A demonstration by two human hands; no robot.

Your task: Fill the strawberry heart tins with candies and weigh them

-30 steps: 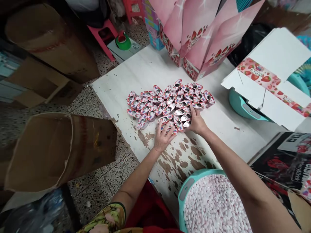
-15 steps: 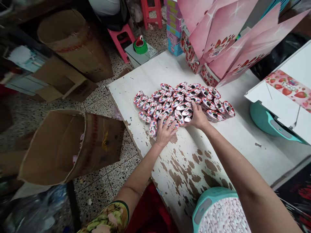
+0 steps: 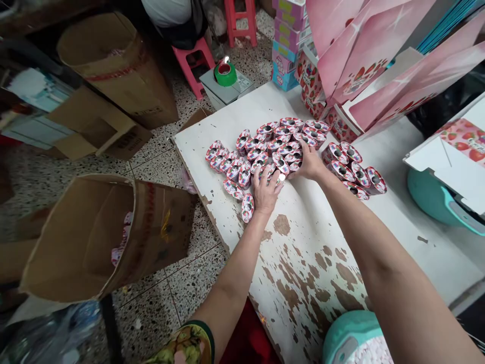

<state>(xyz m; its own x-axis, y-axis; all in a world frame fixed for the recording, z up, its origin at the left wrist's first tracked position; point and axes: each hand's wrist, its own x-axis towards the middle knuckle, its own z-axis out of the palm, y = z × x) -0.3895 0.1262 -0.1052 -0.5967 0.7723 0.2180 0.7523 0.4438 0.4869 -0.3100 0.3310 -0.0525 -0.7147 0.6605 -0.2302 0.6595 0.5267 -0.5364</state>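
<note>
A cluster of small oval containers (image 3: pixel 259 159), printed red, pink and white with dark holes in their tops, stands on the worn white table (image 3: pixel 212 108). My left hand (image 3: pixel 265 194) lies with spread fingers against the cluster's near edge, its fingertips over some tops. On the cluster's right side my right hand (image 3: pixel 309 161) presses, fingers stretched and apart. A smaller group of the same containers (image 3: pixel 348 169) stands to the right, behind my right wrist. What lies beneath my left fingers is partly hidden.
Pink strawberry-print boxes (image 3: pixel 350 76) stand at the back. A teal basin (image 3: pixel 341 328) of small white-pink pieces is at the near edge, another teal basin (image 3: pixel 432 197) to the right. A tall open carton (image 3: pixel 162 222) stands left of the table; green tape (image 3: pixel 225 74) lies beyond.
The main cluster has split from the several containers at its right, with a gap now between them. Both hands stay against the main cluster, and the view has shifted somewhat.
</note>
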